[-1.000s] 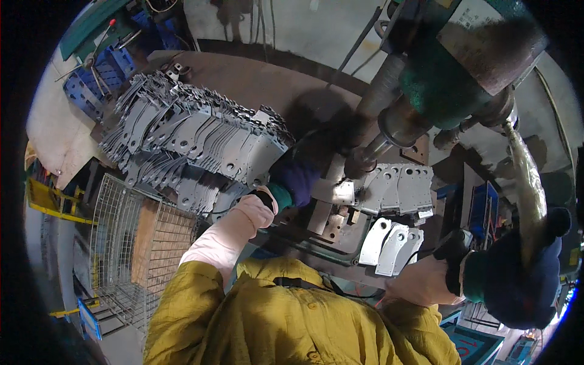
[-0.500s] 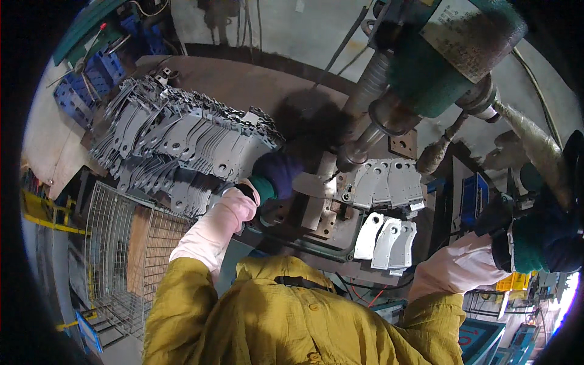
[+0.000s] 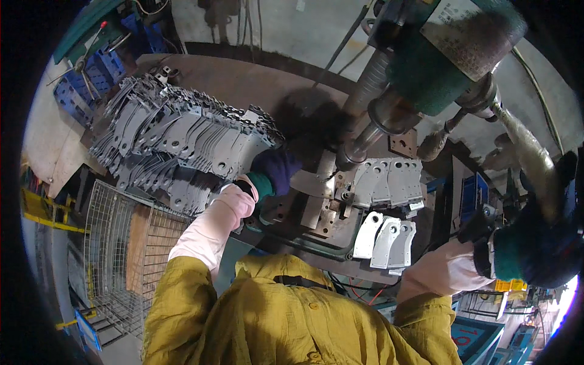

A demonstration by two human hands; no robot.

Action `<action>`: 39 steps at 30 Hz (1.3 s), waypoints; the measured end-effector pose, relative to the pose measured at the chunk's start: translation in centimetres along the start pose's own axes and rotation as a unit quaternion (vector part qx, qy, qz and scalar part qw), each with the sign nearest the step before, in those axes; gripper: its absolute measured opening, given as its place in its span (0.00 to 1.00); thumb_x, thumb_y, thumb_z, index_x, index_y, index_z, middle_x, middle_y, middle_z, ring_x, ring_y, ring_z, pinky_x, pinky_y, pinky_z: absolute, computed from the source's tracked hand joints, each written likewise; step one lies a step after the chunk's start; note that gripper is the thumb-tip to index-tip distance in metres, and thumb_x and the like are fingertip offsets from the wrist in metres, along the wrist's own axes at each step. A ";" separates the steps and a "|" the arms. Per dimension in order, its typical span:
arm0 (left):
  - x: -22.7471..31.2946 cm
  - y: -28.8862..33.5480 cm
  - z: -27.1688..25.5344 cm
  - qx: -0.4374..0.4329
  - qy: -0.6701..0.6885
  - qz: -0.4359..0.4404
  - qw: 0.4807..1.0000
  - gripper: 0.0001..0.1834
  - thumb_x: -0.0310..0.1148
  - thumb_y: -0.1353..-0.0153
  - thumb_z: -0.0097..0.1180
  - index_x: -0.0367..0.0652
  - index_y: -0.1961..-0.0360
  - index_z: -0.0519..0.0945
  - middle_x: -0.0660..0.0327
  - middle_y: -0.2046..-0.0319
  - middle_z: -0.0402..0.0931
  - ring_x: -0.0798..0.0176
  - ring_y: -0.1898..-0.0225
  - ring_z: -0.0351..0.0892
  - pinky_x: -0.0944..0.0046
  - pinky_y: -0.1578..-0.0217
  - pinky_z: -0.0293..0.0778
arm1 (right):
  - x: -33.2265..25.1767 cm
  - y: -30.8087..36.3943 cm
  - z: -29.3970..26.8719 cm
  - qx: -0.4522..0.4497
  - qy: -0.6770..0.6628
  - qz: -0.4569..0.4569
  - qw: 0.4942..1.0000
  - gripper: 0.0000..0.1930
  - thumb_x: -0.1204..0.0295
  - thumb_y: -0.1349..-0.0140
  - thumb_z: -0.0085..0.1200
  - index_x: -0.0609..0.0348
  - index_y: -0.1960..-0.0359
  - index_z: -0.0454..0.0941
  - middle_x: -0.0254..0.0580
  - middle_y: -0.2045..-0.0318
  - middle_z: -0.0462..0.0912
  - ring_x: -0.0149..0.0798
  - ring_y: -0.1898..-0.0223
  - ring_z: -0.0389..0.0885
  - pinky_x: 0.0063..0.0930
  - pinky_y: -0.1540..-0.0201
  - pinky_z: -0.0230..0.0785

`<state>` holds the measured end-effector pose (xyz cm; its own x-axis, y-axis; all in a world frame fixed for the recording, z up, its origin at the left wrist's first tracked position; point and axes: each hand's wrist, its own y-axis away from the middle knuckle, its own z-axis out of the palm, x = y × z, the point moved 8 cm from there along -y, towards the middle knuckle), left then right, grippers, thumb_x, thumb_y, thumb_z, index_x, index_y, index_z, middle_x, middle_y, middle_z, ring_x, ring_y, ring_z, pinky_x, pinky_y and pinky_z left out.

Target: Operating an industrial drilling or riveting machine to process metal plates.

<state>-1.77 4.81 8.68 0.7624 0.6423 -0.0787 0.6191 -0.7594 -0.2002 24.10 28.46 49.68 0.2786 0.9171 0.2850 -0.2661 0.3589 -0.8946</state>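
Note:
My left hand [image 3: 275, 171], in a dark blue glove with a green cuff, is closed on the near end of a flat curved metal plate [image 3: 309, 184]. The plate's other end lies in a steel fixture [image 3: 328, 213] below the drill press spindle [image 3: 356, 149]. At the far right my right hand [image 3: 538, 252], also in a dark glove, is closed round the lower end of the press's wrapped lever [image 3: 530, 155]; its fingers are mostly in shadow. The green press head [image 3: 420, 85] hangs above the fixture.
Left of my left hand is a large heap of grey metal plates [image 3: 201, 140]. Several finished-looking plates [image 3: 383, 240] lie right of the fixture, with more plates [image 3: 389, 182] behind them. A wire basket [image 3: 115, 243] stands at lower left. Blue bins [image 3: 474, 198] sit at right.
My right hand has moved a little down and to the left, and the lever has swung with it. My left hand and the plate have hardly moved.

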 end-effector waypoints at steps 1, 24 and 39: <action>0.1 -0.3 0.1 -0.024 0.008 0.001 1.000 0.23 0.38 0.52 0.54 0.52 0.51 0.77 0.48 0.57 0.76 0.45 0.63 0.78 0.45 0.70 0.76 | 0.1 1.3 -1.0 0.006 0.051 0.011 0.999 0.15 0.59 0.27 0.44 0.56 0.64 0.76 0.31 0.72 0.78 0.32 0.68 0.78 0.35 0.41 0.66; -1.8 -1.6 0.5 -0.081 0.165 -0.080 0.980 0.17 0.36 0.63 0.67 0.51 0.67 0.80 0.56 0.68 0.80 0.45 0.67 0.82 0.48 0.70 0.78 | -0.7 4.4 -2.3 -0.056 0.170 0.039 0.983 0.14 0.59 0.31 0.49 0.57 0.64 0.77 0.34 0.72 0.79 0.33 0.68 0.79 0.34 0.45 0.68; -1.3 -1.4 0.2 0.010 0.137 -0.039 0.990 0.09 0.38 0.56 0.65 0.53 0.73 0.78 0.60 0.75 0.78 0.53 0.74 0.80 0.51 0.75 0.73 | 0.3 5.0 -2.9 -0.062 0.192 0.051 0.978 0.13 0.59 0.33 0.53 0.58 0.64 0.78 0.35 0.73 0.80 0.33 0.69 0.80 0.33 0.48 0.70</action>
<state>-3.62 5.03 8.89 0.7369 0.6443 0.2049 0.6760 -0.7052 -0.2138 25.51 30.08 44.31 0.5892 0.8055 0.0640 -0.2030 0.2243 -0.9531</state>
